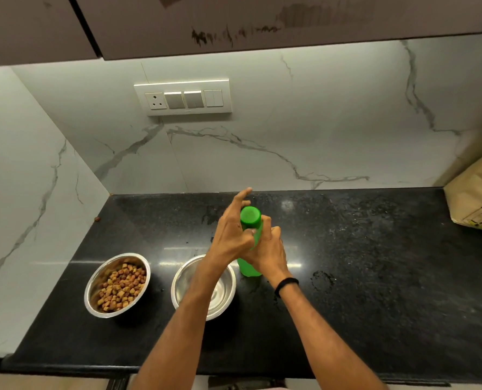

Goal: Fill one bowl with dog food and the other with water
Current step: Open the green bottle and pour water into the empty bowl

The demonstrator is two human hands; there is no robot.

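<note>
A green bottle point(250, 217) stands upright on the black counter point(374, 277), cap on. My right hand point(267, 249) is wrapped around its body. My left hand point(232, 229) is at the cap with fingers spread, the thumb side touching the neck. Left of the bottle sits a steel bowl point(223, 299) with a shiny inside, partly hidden by my left forearm; I cannot tell whether it holds water. Further left, a second steel bowl point(93, 288) holds brown dog food kibble point(121, 288).
A tan paper sack point(476, 204) leans at the right end of the counter. A switch panel point(183, 98) is on the marble wall. Cabinets hang overhead. One stray kibble point(97, 219) lies by the left wall. Wet smears mark the counter near the bottle.
</note>
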